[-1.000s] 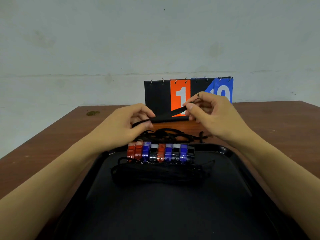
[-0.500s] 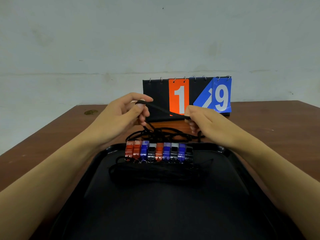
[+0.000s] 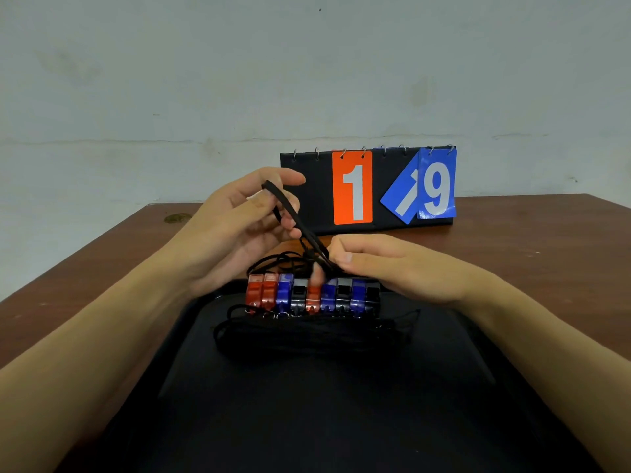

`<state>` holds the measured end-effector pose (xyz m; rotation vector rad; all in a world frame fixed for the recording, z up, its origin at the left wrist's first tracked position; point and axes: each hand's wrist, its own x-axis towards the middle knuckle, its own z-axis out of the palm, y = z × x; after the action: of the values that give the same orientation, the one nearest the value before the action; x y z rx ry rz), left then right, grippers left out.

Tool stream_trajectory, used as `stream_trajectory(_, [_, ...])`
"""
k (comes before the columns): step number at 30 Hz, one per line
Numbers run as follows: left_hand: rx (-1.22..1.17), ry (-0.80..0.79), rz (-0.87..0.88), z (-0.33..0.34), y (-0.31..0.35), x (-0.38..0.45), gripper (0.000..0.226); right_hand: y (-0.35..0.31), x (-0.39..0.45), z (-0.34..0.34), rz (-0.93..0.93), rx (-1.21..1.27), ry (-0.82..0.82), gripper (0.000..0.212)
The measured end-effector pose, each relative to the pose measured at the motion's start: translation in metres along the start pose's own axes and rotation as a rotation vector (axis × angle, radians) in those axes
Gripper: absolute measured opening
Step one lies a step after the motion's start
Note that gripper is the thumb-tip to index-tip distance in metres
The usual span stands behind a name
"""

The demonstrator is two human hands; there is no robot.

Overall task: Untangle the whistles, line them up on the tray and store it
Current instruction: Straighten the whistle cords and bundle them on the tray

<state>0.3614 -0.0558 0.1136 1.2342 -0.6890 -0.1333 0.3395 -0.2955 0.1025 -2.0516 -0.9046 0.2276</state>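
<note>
Several red, blue and black whistles stand side by side in a row at the far end of a black tray. Their folded black cords lie bundled in front of them. A loose black lanyard is stretched above the row. My left hand has it looped over its fingers, raised. My right hand pinches the lanyard's lower end just behind the whistles. More tangled black cord lies on the table behind the tray.
A flip scoreboard showing an orange 1 and a blue 9 stands at the back of the brown wooden table, against a pale wall. A small stain marks the table's far left corner.
My left hand has risen and turned, winding the lanyard round its fingers. My right hand has dropped from scoreboard height down to just behind the whistle row, still pinching the cord.
</note>
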Motion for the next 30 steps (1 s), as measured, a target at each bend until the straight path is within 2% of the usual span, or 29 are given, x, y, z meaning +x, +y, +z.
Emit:
stream_trajectory(3, [0.076, 0.064, -0.013, -0.004, 0.001, 0.002, 0.026, 0.002, 0.0, -0.003, 0.008, 0.018, 0.044, 0.029])
stream_trajectory(9, [0.369, 0.219, -0.094, -0.02, -0.002, 0.007, 0.031, 0.005, 0.001, -0.019, 0.142, 0.107, 0.393, 0.026])
stream_trajectory(14, [0.572, 0.266, -0.1, -0.022, -0.006, 0.007, 0.028, 0.009, 0.0, -0.026, 0.149, -0.089, 0.519, 0.02])
stream_trajectory(17, [0.718, 0.31, -0.03, -0.029, -0.007, 0.008, 0.025, 0.014, 0.0, -0.029, 0.158, -0.16, 0.59, 0.019])
stream_trajectory(21, [1.029, 0.352, 0.032, -0.04, -0.011, 0.01, 0.016, 0.018, -0.001, -0.032, 0.152, -0.192, 0.614, 0.016])
stream_trajectory(25, [1.209, 0.358, 0.046, -0.042, -0.01, 0.009, 0.011, 0.019, -0.003, -0.034, 0.167, -0.172, 0.597, 0.014])
stream_trajectory(30, [1.286, 0.247, -0.027, -0.044, -0.007, 0.008, 0.012, 0.023, -0.005, -0.038, 0.185, -0.487, 0.571, 0.018])
